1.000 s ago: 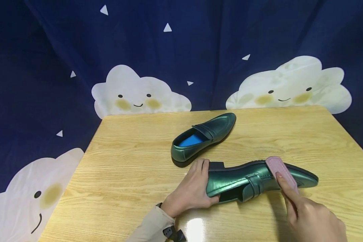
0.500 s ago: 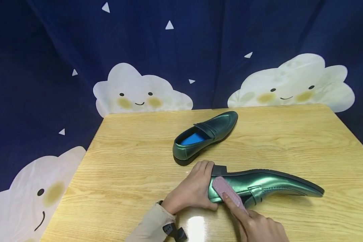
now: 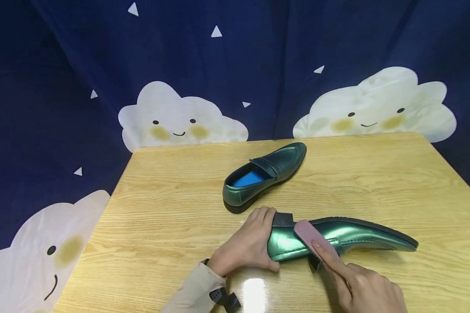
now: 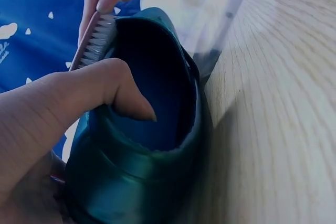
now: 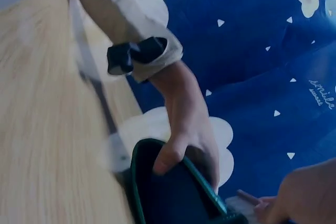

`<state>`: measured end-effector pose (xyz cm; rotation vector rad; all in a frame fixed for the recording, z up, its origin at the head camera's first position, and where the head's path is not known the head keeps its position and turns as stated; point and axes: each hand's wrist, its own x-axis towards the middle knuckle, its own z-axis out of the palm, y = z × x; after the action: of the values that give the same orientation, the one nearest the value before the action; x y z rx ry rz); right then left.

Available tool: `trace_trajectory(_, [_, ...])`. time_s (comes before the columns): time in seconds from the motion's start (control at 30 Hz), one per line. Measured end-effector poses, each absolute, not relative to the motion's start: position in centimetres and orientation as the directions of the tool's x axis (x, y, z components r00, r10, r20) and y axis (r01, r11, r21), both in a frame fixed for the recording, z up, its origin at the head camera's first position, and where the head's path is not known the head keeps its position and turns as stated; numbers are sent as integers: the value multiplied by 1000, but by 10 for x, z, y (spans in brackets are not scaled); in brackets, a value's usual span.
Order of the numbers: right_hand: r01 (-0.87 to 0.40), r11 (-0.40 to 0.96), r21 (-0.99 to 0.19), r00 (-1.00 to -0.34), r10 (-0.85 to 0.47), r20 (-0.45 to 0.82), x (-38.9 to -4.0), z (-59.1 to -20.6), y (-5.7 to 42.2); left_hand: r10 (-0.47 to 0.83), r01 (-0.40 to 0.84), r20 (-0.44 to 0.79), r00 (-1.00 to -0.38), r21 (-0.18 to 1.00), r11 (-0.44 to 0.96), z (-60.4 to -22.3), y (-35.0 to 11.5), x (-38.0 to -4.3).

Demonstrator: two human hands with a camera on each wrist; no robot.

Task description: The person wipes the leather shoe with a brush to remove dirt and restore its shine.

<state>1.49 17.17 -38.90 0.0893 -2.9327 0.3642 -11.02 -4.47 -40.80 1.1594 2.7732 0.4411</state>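
Note:
A shiny green loafer [image 3: 360, 234] lies tipped on its side, its dark sole toward the far edge and its toe to the right. My left hand [image 3: 248, 243] grips it by the heel; in the left wrist view the thumb [image 4: 131, 95] reaches over the rim into the opening. My right hand [image 3: 360, 278] holds a pink-backed brush [image 3: 313, 237], index finger laid along its back. Pale bristles [image 4: 100, 40] touch the shoe's upper side, between heel and strap. Behind, the other green loafer [image 3: 266, 176] stands upright with a blue insole showing.
The wooden table [image 3: 160, 208] carries both shoes. A dark blue curtain [image 3: 258, 65] with white clouds and triangles hangs behind and at the left. A black strap device [image 3: 224, 299] sits at the left sleeve.
The brush in my right hand has gone from near the toe back to the heel, then a little toward the toe again. The held loafer has tilted slightly; my left hand keeps its grip.

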Motion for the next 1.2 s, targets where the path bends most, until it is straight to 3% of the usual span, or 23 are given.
trace_trajectory(0.1, [-92,971,-219,-961,-29,277,15,-389,184,715,685,16,-699,302,663,-407,-45,-110])
trace_trajectory(0.23, [-9,975,-221,-907,85,413,15,-387,206,715,684,3,-699,297,667,-405,-48,-110])
trace_trajectory(0.33, [36,966,-255,-878,152,453,15,-387,218,711,683,2,-703,279,675,-404,-50,-111])
trace_trajectory(0.43, [-7,962,-272,-863,132,488,13,-387,219,712,687,8,-703,269,675,-403,-49,-112])
trace_trajectory(0.77, [-45,967,-249,-966,22,259,15,-389,163,719,705,40,-693,247,665,-405,-43,-109])
trace_trajectory(0.97, [-69,969,-237,-985,-28,173,18,-394,137,717,695,30,-696,277,663,-405,-44,-109])
trace_trajectory(1.2, [-184,959,-214,-980,-163,114,17,-402,105,758,705,7,-652,373,603,-403,-54,-114])
